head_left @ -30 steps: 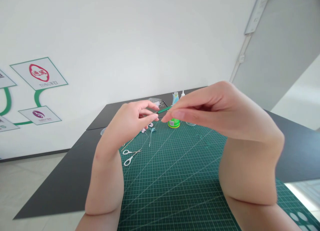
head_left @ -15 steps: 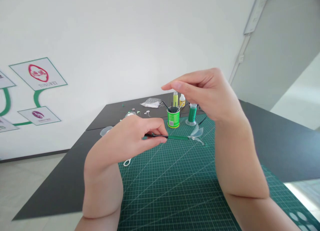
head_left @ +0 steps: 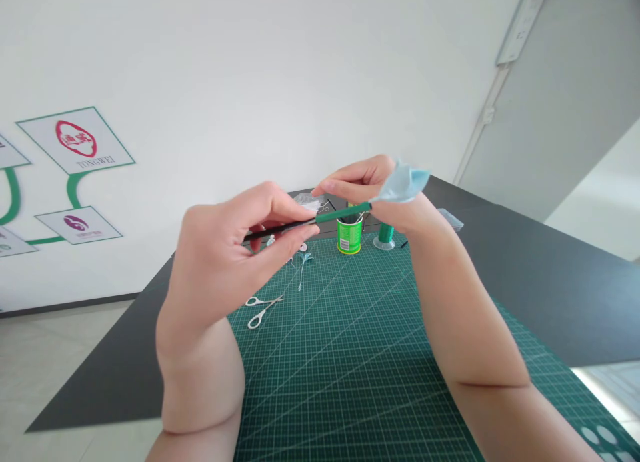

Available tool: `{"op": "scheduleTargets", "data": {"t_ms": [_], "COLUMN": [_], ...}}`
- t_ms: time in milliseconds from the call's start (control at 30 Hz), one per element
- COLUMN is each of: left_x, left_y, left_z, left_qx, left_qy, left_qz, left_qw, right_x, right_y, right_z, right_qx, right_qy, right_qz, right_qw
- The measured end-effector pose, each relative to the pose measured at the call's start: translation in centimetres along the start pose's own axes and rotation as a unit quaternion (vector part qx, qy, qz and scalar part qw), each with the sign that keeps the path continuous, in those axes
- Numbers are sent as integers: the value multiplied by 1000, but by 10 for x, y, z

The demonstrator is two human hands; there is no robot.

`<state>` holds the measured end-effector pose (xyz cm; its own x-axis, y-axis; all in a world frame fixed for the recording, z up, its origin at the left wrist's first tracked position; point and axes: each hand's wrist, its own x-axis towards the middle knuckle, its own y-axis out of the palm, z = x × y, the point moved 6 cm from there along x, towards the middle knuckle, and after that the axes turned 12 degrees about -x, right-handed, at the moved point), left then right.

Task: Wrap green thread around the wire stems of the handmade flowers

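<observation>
Where the green-and-black stem (head_left: 345,213) slants across mid-frame, pale-blue flower (head_left: 407,184) at its right end, your left hand (head_left: 235,242) pinches it. Your right hand (head_left: 377,173), behind, fingers narrow; can't tell if holding anything. Green tub (head_left: 349,238) near centre; scissors (head_left: 269,306) lower left of it.

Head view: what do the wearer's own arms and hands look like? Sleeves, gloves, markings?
Left hand and right hand are both bare: no glove, ring or watch shows. Left forearm and right forearm show no sleeve, cable or printed marking. Some fingers are partly hidden.
</observation>
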<state>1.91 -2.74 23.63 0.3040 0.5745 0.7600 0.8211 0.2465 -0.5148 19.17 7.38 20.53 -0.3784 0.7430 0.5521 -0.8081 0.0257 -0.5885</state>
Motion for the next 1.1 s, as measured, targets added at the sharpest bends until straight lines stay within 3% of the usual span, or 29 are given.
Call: {"op": "scheduleTargets", "data": {"t_ms": [133, 233, 533, 633, 767, 867, 1000, 1100], "left_x": [1, 3, 7, 7, 6, 4, 2, 0], "left_y": [-9, -13, -4, 7, 27, 38, 43, 41], "left_z": [2, 8, 29, 34, 39, 39, 36, 30], "left_qx": [32, 30, -21, -34, -21, 27, 39, 12], "left_qy": [11, -7, -121, -136, -146, -126, -88, -82], "left_qz": [-104, -138, -66, -12, 129, 227, 267, 275], "left_qw": [994, 990, 990, 990, 981, 965, 959, 958], "right_x": [-5, -14, -46, -54, -57, -54, -48, -44], "right_y": [10, 15, 4, -2, -8, -15, -27, -33], "right_z": [5, 16, 43, 52, 62, 65, 61, 55], "right_qx": [-12, -8, -24, -7, 26, 53, 32, -4], "right_qy": [-32, -83, -172, -213, -236, -205, -126, -80], "right_qz": [104, 187, 289, 295, 255, 175, 36, -43], "right_qw": [994, 979, 941, 931, 937, 961, 991, 996]}}
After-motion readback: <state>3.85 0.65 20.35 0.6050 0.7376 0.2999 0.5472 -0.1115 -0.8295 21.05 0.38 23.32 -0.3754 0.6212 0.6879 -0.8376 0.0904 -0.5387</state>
